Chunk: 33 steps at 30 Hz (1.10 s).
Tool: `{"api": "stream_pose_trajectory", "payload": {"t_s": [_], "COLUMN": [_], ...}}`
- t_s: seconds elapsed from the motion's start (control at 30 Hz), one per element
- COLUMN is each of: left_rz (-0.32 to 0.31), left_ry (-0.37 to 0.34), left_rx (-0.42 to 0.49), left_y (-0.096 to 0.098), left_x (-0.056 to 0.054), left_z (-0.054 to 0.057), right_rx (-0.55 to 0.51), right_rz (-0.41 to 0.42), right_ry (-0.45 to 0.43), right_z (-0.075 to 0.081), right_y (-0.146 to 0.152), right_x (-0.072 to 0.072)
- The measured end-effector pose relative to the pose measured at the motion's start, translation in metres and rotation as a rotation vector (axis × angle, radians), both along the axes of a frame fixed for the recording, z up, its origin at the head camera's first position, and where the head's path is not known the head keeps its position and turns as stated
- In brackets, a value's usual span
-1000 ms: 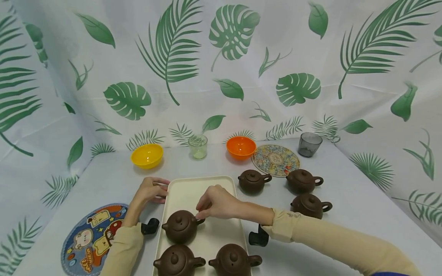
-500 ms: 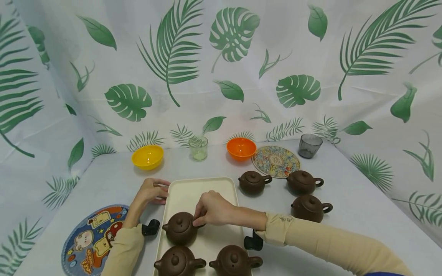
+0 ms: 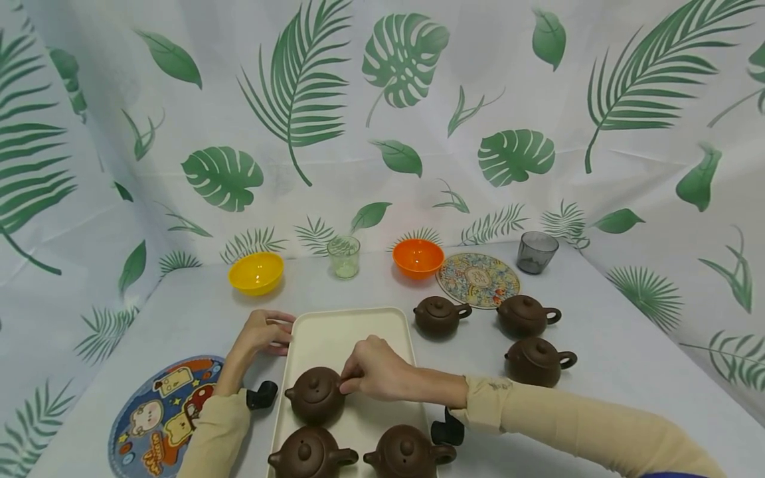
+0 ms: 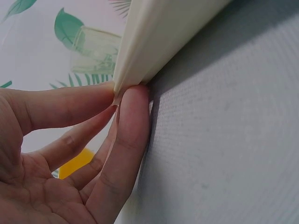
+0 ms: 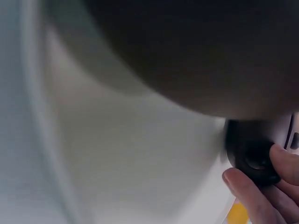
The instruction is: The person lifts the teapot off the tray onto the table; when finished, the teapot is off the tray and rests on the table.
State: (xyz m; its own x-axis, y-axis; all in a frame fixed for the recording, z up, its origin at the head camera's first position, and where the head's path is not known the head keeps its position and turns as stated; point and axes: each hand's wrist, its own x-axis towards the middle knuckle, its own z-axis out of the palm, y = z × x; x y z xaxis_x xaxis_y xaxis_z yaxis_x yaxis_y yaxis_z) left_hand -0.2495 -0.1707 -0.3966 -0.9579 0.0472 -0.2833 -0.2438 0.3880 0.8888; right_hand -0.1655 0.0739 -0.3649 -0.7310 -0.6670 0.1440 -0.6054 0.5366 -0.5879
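My right hand (image 3: 376,372) holds the handle (image 5: 261,178) of a dark brown teapot (image 3: 315,401) between thumb and fingers. The teapot sits upright at the left of the cream tray (image 3: 335,332), its spout to the left. In the right wrist view, thumb and fingertips meet at the handle loop; a large dark rounded body fills the top. Left of the tray, my left hand (image 3: 263,332) pinches its edge, thumb and fingers closing on the cream rim (image 4: 135,65) in the left wrist view. Two more brown teapots, one left (image 3: 305,455) and one right (image 3: 403,455), stand at the tray's near end.
Three brown teapots stand right of the tray, one of them (image 3: 439,317) close to its edge. Behind are a yellow bowl (image 3: 255,273), a clear glass (image 3: 344,259), an orange bowl (image 3: 418,259), a patterned round mat (image 3: 478,282) and a grey glass (image 3: 537,252). A blue cartoon mat (image 3: 143,425) lies left.
My right hand has come down onto the teapot's handle, which showed uncovered a second ago. The teapot has shifted slightly right. My left hand has stayed at the tray.
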Motion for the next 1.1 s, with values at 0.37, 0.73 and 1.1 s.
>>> {"api": "stream_pose_trajectory", "payload": {"t_s": [0.37, 0.73, 1.1], "left_rz": [-0.002, -0.005, 0.003], "left_ry": [0.006, 0.015, 0.006], "left_rx": [0.027, 0.058, 0.046], "left_y": [0.000, 0.000, 0.000], "left_x": [0.000, 0.001, 0.000], "left_z": [-0.001, -0.002, -0.001], "right_rx": [-0.072, -0.073, -0.063], "right_rz": [0.011, -0.050, -0.100], "right_ry": [-0.005, -0.069, -0.032], "right_z": [0.016, 0.019, 0.012], "right_y": [0.055, 0.135, 0.187], "right_x": [-0.007, -0.006, -0.009]}}
